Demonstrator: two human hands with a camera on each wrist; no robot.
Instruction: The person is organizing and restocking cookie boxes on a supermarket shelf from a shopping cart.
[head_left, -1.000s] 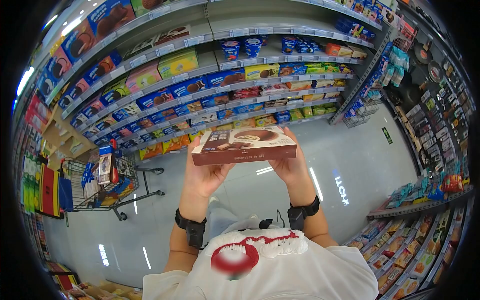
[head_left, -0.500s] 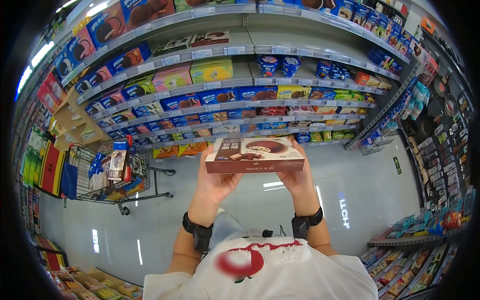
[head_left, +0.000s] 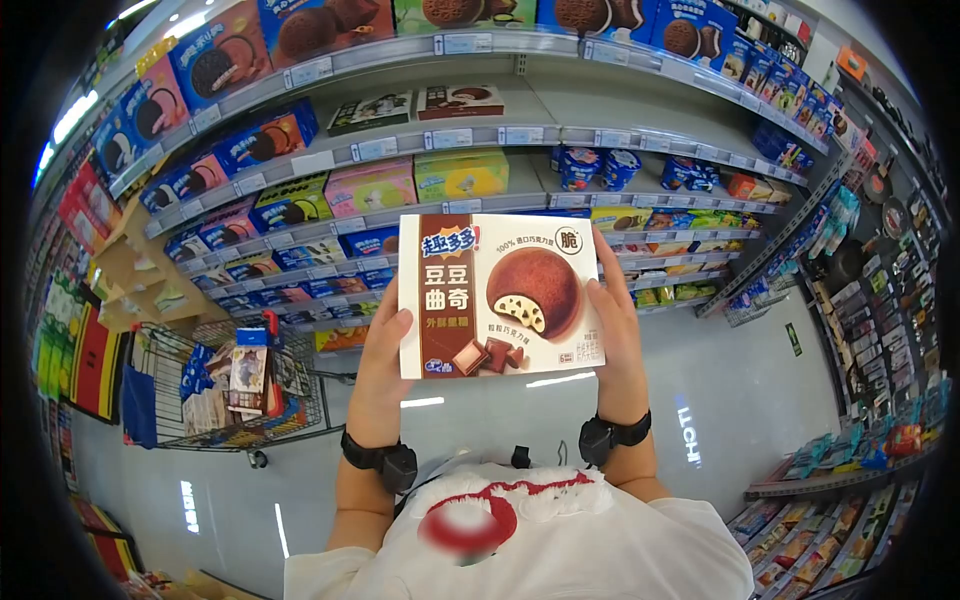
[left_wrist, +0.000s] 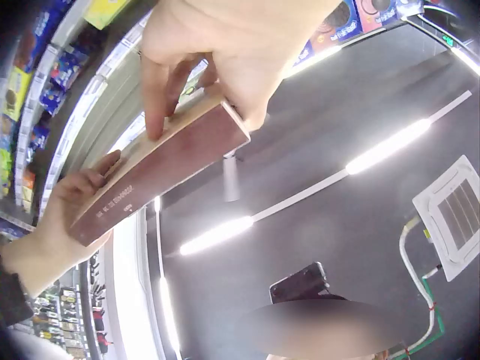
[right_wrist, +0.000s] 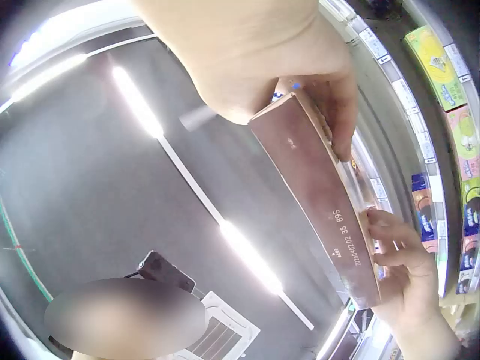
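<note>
Both hands hold up a flat cookie box (head_left: pixel 500 296), its white and brown front with a round chocolate cookie picture facing the head camera. At the box's left edge the left hand (head_left: pixel 385 345) grips with the thumb in front and fingers behind. The right hand (head_left: pixel 617 325) grips the opposite edge the same way. From the left wrist view, the brown narrow side (left_wrist: pixel 161 176) of the box shows printed digits, and fingers press on its back. The right wrist view shows the same brown side (right_wrist: pixel 319 199) with fingers of both hands behind it.
Shelves of boxed cookies run across the front, with two similar flat boxes (head_left: pixel 460 101) on an upper shelf (head_left: pixel 610 110). A loaded shopping cart (head_left: pixel 240 385) stands at the left on the grey floor (head_left: pixel 330 480). More racks (head_left: pixel 840 500) line the right side.
The box has tilted up from lying nearly flat, so its front now faces the head camera. Both hands turned with it and kept their grip. The head view has shifted, too.
</note>
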